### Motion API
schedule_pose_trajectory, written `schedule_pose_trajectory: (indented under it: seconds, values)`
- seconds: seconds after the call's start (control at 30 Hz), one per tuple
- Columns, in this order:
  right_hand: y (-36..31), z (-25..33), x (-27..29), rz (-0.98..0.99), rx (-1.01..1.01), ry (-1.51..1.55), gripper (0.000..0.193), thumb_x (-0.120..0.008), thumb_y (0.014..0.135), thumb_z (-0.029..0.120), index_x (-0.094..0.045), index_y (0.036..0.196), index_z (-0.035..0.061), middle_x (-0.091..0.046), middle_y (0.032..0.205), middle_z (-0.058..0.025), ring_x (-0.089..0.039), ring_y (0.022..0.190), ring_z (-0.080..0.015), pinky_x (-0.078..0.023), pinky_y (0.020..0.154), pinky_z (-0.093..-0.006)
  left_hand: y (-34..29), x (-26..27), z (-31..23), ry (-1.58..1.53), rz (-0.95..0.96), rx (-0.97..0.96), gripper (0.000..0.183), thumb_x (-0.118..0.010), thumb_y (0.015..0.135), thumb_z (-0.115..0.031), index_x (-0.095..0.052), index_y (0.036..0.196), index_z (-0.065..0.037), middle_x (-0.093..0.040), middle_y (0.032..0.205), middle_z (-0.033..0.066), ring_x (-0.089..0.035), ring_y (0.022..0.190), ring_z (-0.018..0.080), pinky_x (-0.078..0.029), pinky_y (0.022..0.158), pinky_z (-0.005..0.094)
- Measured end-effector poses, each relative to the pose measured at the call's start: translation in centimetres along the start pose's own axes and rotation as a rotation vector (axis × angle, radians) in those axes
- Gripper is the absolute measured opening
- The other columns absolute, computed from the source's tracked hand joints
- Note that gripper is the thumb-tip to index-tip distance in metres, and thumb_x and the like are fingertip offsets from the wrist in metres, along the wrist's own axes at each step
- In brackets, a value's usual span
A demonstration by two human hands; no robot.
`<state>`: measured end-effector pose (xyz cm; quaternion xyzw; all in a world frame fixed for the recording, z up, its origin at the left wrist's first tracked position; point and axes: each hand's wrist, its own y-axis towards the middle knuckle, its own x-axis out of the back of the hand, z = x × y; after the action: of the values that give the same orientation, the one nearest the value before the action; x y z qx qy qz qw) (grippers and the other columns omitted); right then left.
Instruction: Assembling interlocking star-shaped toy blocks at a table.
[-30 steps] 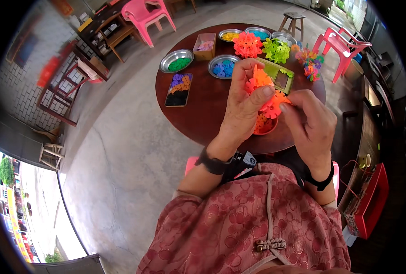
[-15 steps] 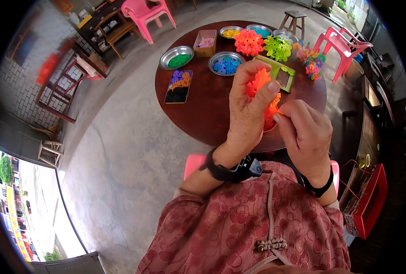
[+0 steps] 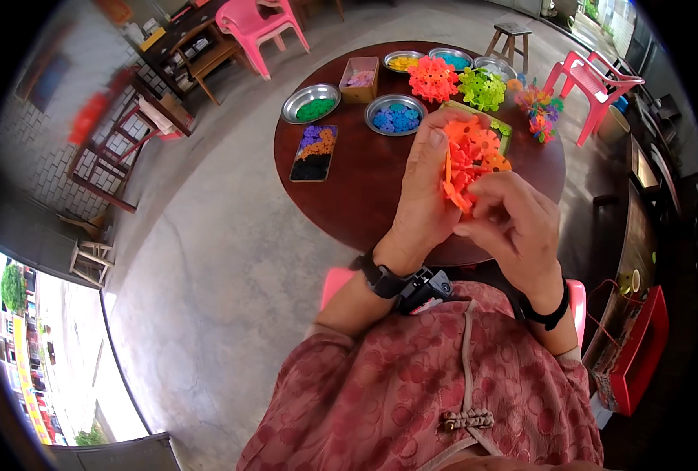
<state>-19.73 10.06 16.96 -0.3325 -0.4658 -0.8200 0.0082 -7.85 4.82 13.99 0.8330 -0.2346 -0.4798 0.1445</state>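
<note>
Over the near part of the round table, my left hand is closed around a cluster of orange-red plastic flower-shaped linking pieces. The thumb presses along its left side. My right hand has its fingers curled in a pinch at the cluster's lower right edge. What lies right between those fingertips is partly hidden. Behind the cluster, a coral-red ball of linked flower pieces and a lime-green one rest on the table. A green tray is mostly covered by the cluster and my hands.
On the dark round table stand metal bowls of green pieces and blue pieces, a box, and a tray of purple, orange and black pieces. A multicoloured flower-piece model sits far right. Pink chairs stand around.
The orange-red cluster has turned in my left hand and shows more of its front. My left thumb has shifted up and left, and my right fingers have curled in closer under the cluster.
</note>
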Motion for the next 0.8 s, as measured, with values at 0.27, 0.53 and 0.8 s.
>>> schedule_pose_trajectory:
  seconds: [0.27,0.53,0.8]
  values:
    - [-1.9,1.5,4.9,-0.176,0.188,0.427,0.023,-0.067,0.075,0.004,-0.059,0.097,0.0007,-0.055,0.066,-0.0053,-0.049,0.054,-0.0119,-0.037,0.046,-0.0224,0.4,2.1,-1.4,0.052,0.293,-0.039,0.056,-0.043,0.091,-0.055,-0.044,0.124,-0.009,-0.049,0.125,0.0188,-0.049,0.116,0.0269,-0.044,0.095,0.0389]
    - [-4.4,4.4,10.6,-0.098,0.337,0.345,0.024,-0.058,0.084,0.019,-0.053,0.061,0.0123,-0.052,0.055,0.0041,-0.045,0.046,-0.0078,-0.031,0.044,-0.0223,0.8,2.0,-2.0,-0.143,0.174,0.055,0.052,-0.038,0.094,-0.053,-0.041,0.127,-0.013,-0.049,0.126,0.0161,-0.048,0.118,0.0288,-0.046,0.093,0.0426]
    - [-4.6,2.8,10.7,-0.028,0.595,0.559,0.028,-0.064,0.086,0.026,-0.053,0.062,0.0168,-0.057,0.059,0.0104,-0.052,0.05,-0.0016,-0.03,0.047,-0.0188,1.0,1.6,-2.0,-0.247,-0.064,0.156,0.04,-0.045,0.094,-0.047,-0.048,0.121,-0.018,-0.052,0.123,0.0051,-0.051,0.115,0.0256,-0.048,0.088,0.042]
